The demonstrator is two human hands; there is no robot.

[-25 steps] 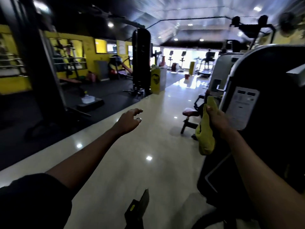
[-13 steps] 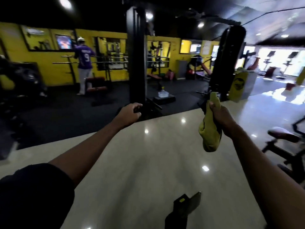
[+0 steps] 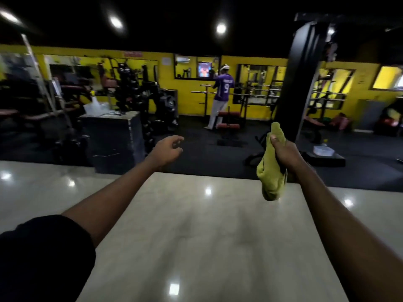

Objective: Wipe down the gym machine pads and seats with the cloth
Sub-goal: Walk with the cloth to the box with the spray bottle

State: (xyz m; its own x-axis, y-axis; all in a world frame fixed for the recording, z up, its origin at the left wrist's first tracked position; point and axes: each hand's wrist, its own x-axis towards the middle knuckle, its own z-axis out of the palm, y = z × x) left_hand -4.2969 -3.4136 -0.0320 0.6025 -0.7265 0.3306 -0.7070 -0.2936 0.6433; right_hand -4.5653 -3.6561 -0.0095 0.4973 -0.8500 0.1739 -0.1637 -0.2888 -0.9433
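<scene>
Your right hand (image 3: 283, 153) holds the cloth (image 3: 272, 179) bunched in its fist. The fingers curl round the middle and the thumb presses on the upper fold, so one end pokes up above the knuckles and the bulk hangs below. That reads as a carrying hold rather than a wiping one, since no flat face of fabric is offered. Your left hand (image 3: 168, 149) is out ahead with nothing in it, fingers loosely curled and thumb near the forefinger, probably left free to steady a pad. The cloth touches no machine: it hangs in the air over the edge of the pale floor (image 3: 196, 236). The padded gear you face, the red bench (image 3: 229, 126) beside the person in purple (image 3: 222, 90) and the blurred benches at far left (image 3: 13, 112), sits well apart on the dark mat (image 3: 196, 149). I judge you are between machines, so before the next pad, shake the cloth open so it lies flat under your palm.
</scene>
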